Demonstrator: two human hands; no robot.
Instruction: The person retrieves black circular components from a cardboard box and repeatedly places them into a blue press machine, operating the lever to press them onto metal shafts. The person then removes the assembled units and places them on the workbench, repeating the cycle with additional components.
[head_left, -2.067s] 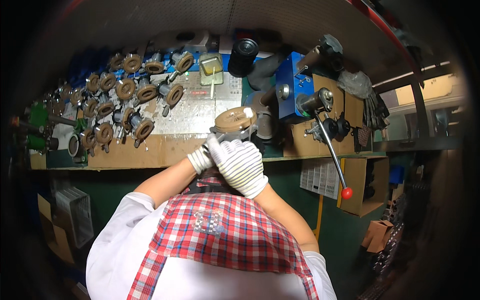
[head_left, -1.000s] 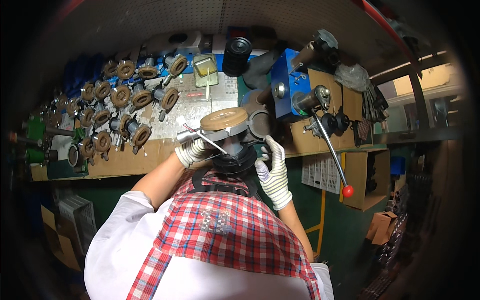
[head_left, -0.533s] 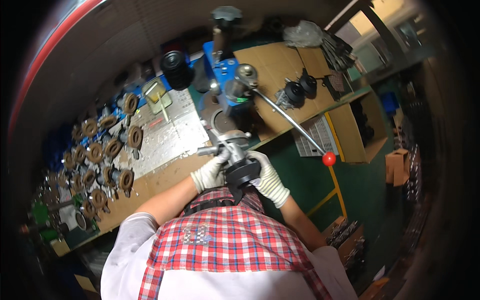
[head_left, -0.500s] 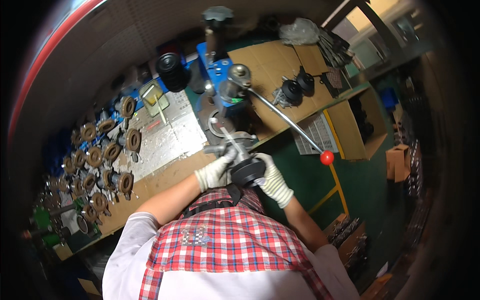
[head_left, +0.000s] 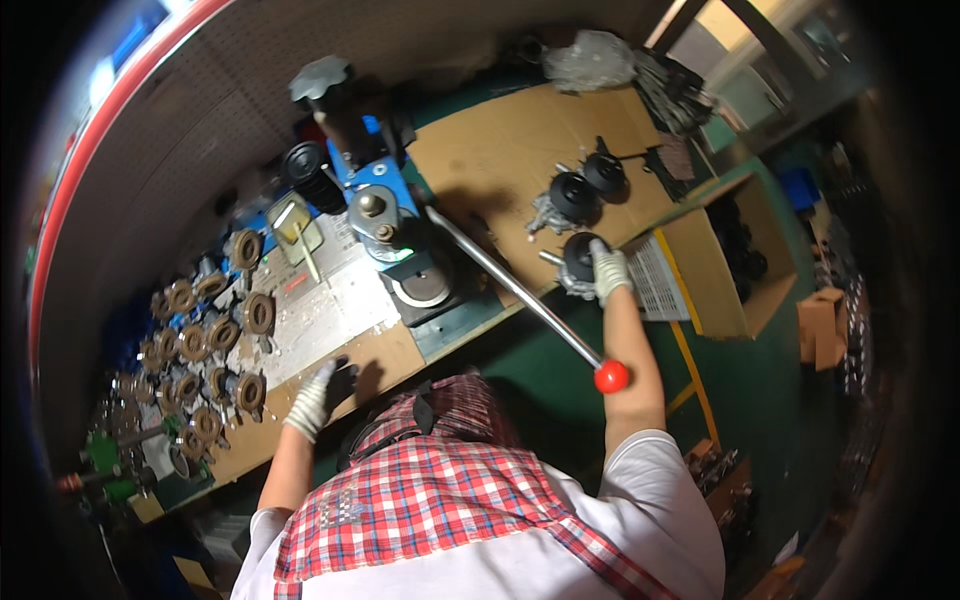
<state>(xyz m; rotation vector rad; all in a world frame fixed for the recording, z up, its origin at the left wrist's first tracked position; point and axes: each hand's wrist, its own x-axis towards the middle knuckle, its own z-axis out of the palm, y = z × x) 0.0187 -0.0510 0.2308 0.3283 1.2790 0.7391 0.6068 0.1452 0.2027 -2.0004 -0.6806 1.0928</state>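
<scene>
At the right edge of the bench, my right hand [head_left: 608, 270], in a pale striped glove, grips a metal housing with a black rubber cap [head_left: 580, 256]. Its fingers lie over the cap, and a short grey metal tube sticks out to the left. My left hand [head_left: 314, 402] hovers over the cardboard along the bench's front edge, fingers apart, nothing visible in it; its palm side looks dark. Two similar black-capped housings [head_left: 574, 197] sit just beyond my right hand on cardboard. Between my hands stands a blue hand press [head_left: 384, 228].
The press's long lever [head_left: 520, 292] slants toward me, its red ball end [head_left: 611, 376] over my right forearm. Several brown-ringed metal housings [head_left: 193, 342] crowd the left. A yellowish tray with a brush [head_left: 297, 232] lies behind the metal plate. An open carton [head_left: 770, 285] stands at right.
The black-capped housing has gone from between both hands in front of me to the right side of the bench with my right hand. My left hand has let go and moved left.
</scene>
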